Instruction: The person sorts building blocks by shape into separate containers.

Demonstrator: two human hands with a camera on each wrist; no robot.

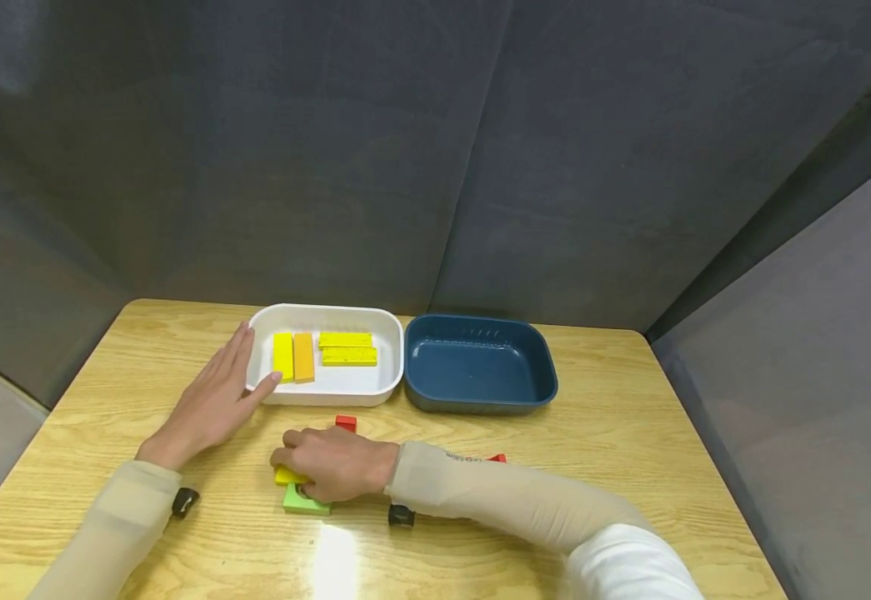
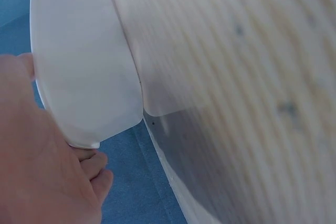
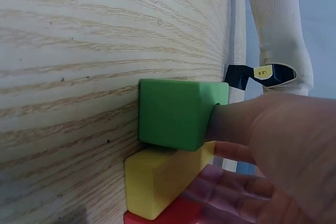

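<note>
My left hand (image 1: pixel 213 400) lies against the left end of a white plastic bin (image 1: pixel 330 398), fingers extended along its outer wall and thumb over the front rim. Several yellow blocks (image 1: pixel 348 357) and an orange block (image 1: pixel 303 358) lie inside. In front of the bin, my right hand (image 1: pixel 337 462) grips a yellow block (image 1: pixel 288 476) with curled fingers, partly hiding it. Its thumb touches a green block (image 3: pixel 170 114) directly beside the yellow one. A red block (image 3: pixel 168 212) shows below the yellow block in the right wrist view.
A dark blue bin (image 1: pixel 480 407) stands against the white bin's right side. One red block (image 1: pixel 346 423) pokes out behind my right hand, and another red piece (image 1: pixel 498 457) behind the right sleeve. Grey curtains (image 1: pixel 435 167) surround the wooden table (image 1: pixel 615 467).
</note>
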